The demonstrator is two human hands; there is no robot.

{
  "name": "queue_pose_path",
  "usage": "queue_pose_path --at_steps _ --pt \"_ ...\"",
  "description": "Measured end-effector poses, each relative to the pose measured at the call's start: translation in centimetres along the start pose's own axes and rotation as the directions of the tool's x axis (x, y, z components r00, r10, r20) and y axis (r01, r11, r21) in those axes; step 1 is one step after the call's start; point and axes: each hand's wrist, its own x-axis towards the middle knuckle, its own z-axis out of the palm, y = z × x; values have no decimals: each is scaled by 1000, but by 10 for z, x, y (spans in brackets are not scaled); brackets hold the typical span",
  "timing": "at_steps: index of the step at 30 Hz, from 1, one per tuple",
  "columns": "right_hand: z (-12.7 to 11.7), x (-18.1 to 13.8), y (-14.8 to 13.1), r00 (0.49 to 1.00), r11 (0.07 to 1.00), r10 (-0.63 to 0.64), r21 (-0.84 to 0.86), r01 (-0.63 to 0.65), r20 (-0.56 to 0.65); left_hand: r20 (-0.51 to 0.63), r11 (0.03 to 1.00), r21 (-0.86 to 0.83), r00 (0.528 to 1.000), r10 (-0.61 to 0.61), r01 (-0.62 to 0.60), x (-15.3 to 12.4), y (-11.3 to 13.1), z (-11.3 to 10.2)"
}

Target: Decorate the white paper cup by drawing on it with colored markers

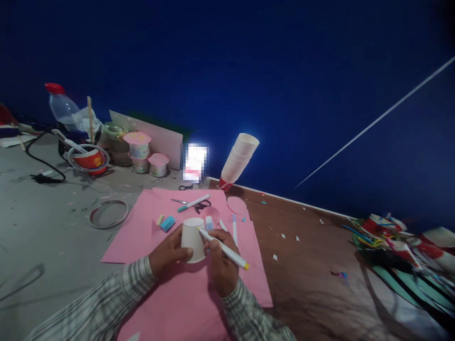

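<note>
A white paper cup (pixel 192 241) stands upside down over pink paper (pixel 170 303), its closed base facing up. My left hand (pixel 170 251) grips the cup from the left, thumb across its front. In my right hand (pixel 223 265) is a white marker (pixel 229 253) with a yellow end, its tip at the cup's upper right side. My right fingertips are close to the cup's right side; whether they touch it I cannot tell. Just beyond the cup lie a blue eraser-like block (pixel 168 224), a teal-tipped marker (pixel 194 203) and black-handled scissors (pixel 202 205).
A tall stack of paper cups (pixel 240 158) leans near the blue wall. Left of it are pink-topped cup pieces (pixel 158 164), a red bowl (pixel 88 158) and a bottle (pixel 62 106). A tape ring (pixel 108 214) lies left; cluttered scraps (pixel 394 241) sit far right.
</note>
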Motion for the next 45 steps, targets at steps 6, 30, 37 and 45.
queue_pose_path --at_steps 6,30,37,45 --pt "0 2 0 999 1000 -15 -20 15 -34 -40 1000 18 999 -9 10 -1 -1 -2" --pt "-1 2 -5 999 994 36 106 -35 -10 -55 993 -115 998 9 -15 -2 7 -1" --pt "1 -1 -14 990 994 -101 56 96 94 -99 992 -129 995 5 -18 0 8 1" --pt "4 1 -15 974 978 -211 19 210 84 -75 996 -92 997 10 -17 0 3 -3"
